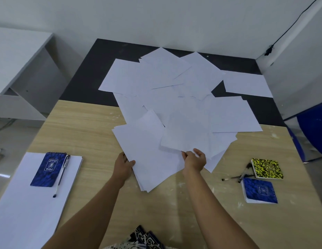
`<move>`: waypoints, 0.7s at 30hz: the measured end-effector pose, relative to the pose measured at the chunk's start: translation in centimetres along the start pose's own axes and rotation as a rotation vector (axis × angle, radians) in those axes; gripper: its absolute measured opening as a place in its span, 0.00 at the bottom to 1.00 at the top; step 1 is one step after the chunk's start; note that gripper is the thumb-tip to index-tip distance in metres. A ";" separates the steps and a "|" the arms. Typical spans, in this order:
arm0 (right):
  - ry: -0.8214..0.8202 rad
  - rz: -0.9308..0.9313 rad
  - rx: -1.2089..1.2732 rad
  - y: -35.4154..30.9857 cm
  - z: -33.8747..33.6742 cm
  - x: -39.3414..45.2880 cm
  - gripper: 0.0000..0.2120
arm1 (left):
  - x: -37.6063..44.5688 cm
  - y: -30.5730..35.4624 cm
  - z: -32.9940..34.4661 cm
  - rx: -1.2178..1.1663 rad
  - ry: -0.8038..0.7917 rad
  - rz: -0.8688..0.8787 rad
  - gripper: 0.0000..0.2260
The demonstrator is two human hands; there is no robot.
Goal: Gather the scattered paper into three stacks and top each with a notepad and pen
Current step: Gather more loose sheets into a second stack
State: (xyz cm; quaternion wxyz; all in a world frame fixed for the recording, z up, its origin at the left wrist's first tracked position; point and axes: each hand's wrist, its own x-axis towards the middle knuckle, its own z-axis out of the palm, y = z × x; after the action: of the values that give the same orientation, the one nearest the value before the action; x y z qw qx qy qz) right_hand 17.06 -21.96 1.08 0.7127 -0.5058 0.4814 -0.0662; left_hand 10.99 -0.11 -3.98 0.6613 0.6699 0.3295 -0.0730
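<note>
Left hand (124,165): grips sheaf (149,159) edge, thumb on top.
Right hand (194,159): pinches one sheet (185,133) by its corner.

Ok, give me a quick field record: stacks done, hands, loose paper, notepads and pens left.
stacks done: one, left stack topped with blue notepad and pen
left hand: grips the near pile at its left edge
right hand: pinches a sheet by its near edge
loose paper: spread over the table's middle, overlapping
notepads left: yellow notepad, second blue notepad, at right
pens left: loose pens beside them, count unclear
</note>
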 end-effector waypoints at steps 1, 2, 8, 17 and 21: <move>0.007 0.005 0.014 0.1 -0.2 -0.3 0.12 | 0.1 -0.1 0.0 -0.003 0.002 0.002 0.23; 0.014 0.018 0.042 0.1 -0.3 -0.4 0.13 | 0.0 -0.1 0.0 -0.013 0.002 0.002 0.23; -0.077 0.076 0.120 0.0 -1.0 -1.8 0.13 | -0.2 -0.3 0.0 -0.039 -0.006 -0.008 0.23; -0.266 0.033 -0.225 1.5 -2.5 -2.3 0.13 | -1.3 -0.8 -0.5 -0.039 -0.032 -0.025 0.24; -0.362 -0.051 -0.532 2.6 -3.5 -2.4 0.13 | -1.7 -0.9 -0.4 -0.014 -0.026 -0.018 0.22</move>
State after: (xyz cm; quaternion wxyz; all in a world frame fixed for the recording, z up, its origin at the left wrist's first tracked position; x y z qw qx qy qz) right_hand 12.11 -21.63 0.39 0.6278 -0.6897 0.3344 0.1353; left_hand 9.01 -0.39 -3.80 0.6696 0.6613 0.3274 -0.0852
